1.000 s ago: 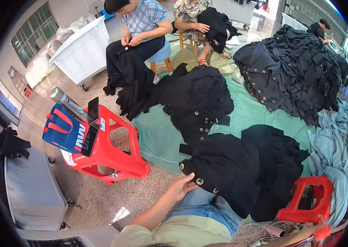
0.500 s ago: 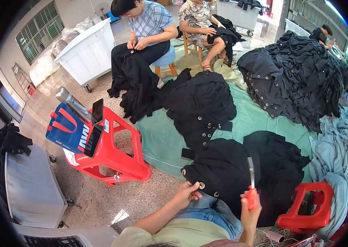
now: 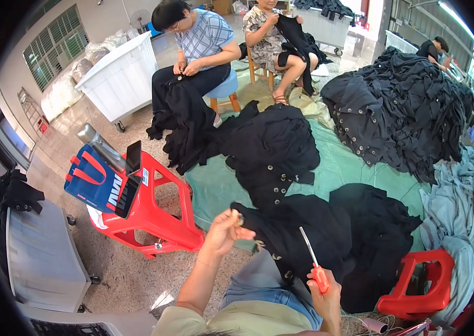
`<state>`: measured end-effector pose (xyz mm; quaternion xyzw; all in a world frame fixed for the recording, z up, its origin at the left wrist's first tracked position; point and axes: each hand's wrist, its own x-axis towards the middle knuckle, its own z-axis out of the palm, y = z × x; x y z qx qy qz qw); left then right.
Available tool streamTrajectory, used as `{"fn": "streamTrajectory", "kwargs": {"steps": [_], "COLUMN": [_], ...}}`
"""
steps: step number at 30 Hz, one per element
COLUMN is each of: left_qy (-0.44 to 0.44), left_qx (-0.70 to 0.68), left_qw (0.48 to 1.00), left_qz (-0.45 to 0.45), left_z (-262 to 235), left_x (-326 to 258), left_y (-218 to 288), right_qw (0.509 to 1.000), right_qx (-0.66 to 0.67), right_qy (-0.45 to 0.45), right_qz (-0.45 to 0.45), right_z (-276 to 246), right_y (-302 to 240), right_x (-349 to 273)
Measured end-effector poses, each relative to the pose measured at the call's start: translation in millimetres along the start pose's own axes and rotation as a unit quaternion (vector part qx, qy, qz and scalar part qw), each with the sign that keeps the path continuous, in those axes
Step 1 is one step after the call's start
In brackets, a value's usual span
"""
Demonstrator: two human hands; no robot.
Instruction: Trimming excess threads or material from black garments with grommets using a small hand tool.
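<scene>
A black garment with metal buttons (image 3: 326, 241) lies over my lap and the floor cloth. My left hand (image 3: 224, 231) pinches its edge near a button and lifts it. My right hand (image 3: 326, 291) grips a small tool with a red handle and thin metal blade (image 3: 311, 259), the blade pointing up over the dark fabric. My jeans (image 3: 262, 280) show below the garment.
A red plastic stool (image 3: 155, 215) with a blue bag (image 3: 94, 182), a phone and a metal flask stands at my left. Another red stool (image 3: 421, 283) is at my right. Piles of black garments (image 3: 399, 106) lie on a green sheet (image 3: 354, 162). Two seated people (image 3: 197, 50) work opposite, near a white bin (image 3: 119, 78).
My left hand has raised the garment edge higher. My right hand came up into view holding the red-handled tool and now holds it over the fabric.
</scene>
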<state>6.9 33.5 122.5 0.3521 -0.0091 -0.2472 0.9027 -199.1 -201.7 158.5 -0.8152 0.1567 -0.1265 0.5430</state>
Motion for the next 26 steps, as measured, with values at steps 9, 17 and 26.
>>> {"fn": "streamTrajectory", "kwargs": {"steps": [9,17,26], "left_qy": [0.047,-0.009,0.028], "left_qx": [-0.059,-0.059,0.032], "left_qw": [0.992,0.997,0.997], "left_qz": [-0.097,-0.052,-0.059], "left_z": [-14,-7,7], "left_x": [-9,6,17], "left_y": [-16,-5,-1], "right_qw": [0.999,0.986,0.993], "right_qx": [0.000,-0.112,-0.064], "right_qy": [-0.035,-0.126,-0.049], "right_qz": [0.020,0.008,-0.083], "right_z": [13,33,42], "right_y": [0,-27,-3], "right_x": [1,13,15]}}
